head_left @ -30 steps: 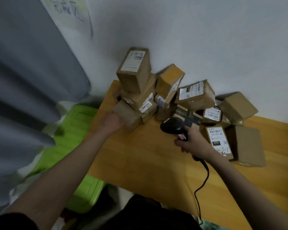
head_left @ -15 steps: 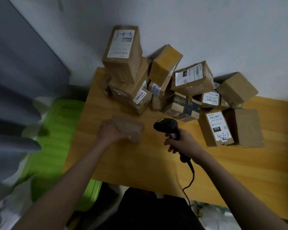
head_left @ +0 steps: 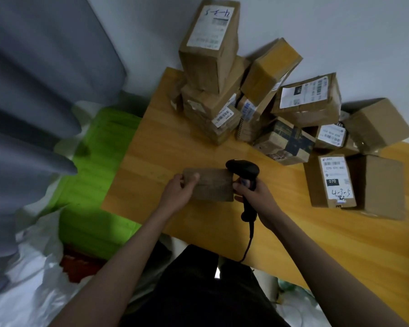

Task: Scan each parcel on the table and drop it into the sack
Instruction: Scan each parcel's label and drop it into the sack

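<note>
Parcel (head_left: 209,187), small brown box over the near table (head_left: 175,220), pinched by my left hand (head_left: 178,192); right hand (head_left: 255,197) wraps the scanner (head_left: 244,175) touching its right edge. No label showing, so I'd turn it toward the scanner.

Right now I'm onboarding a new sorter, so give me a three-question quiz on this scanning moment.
1. True or false: the right hand grips the black scanner.
2. The left hand holds: A) the small brown parcel B) the white sack C) nothing.
3. Fill in: the tallest box carries a ___ label on top.

Key: 1 true; 2 A; 3 white.
</note>
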`<action>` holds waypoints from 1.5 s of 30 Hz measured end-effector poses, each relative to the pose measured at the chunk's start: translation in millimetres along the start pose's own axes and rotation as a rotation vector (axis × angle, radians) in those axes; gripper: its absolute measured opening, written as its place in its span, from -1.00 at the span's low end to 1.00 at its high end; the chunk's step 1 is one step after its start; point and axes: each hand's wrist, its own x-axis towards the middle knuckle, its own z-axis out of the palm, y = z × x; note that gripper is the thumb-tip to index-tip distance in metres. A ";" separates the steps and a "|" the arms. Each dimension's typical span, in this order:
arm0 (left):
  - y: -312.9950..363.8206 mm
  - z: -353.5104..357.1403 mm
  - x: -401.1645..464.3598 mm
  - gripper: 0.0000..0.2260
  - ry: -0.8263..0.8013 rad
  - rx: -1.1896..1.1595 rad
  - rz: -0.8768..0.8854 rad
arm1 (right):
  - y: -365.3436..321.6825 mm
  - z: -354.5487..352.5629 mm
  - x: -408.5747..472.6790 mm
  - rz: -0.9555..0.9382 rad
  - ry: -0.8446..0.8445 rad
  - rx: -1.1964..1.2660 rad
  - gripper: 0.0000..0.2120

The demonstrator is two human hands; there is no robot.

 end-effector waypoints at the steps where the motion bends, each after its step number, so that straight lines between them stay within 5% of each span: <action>1: -0.1 0.4 -1.1 -0.46 0.017 -0.063 -0.007 | 0.9 -3.5 -3.4 -0.016 0.010 0.018 -0.71; 4: -4.1 2.7 0.6 -0.51 0.059 -0.258 -0.078 | 8.2 -15.4 -10.2 -0.052 0.021 -0.010 -0.76; 8: -15.8 17.0 2.9 -0.66 0.001 -0.234 -0.157 | 26.8 -26.9 -16.1 0.001 -0.018 -0.071 -0.78; 15: -30.6 37.2 -4.4 -0.38 0.026 -0.129 -0.017 | 31.8 -44.2 -32.7 0.018 0.058 -0.207 -0.78; 19: -24.3 37.0 -3.3 -0.06 0.157 0.187 0.210 | 4.7 -73.5 -45.3 -0.068 0.001 -0.505 -0.79; 26: -3.0 44.0 12.0 0.19 0.051 0.811 0.421 | -44.3 -88.7 -55.2 -0.161 -0.170 -1.025 -0.56; 29: -1.2 43.5 17.8 0.18 0.032 0.846 0.425 | -54.2 -80.1 -54.4 -0.192 -0.173 -1.240 -0.44; 35: -4.6 42.0 15.1 0.15 0.053 0.823 0.463 | -63.2 -67.2 -58.6 -0.239 -0.230 -1.444 -0.52; 45: -5.9 43.1 10.7 0.15 0.063 0.818 0.451 | -64.9 -63.5 -69.8 -0.312 -0.195 -1.513 -0.52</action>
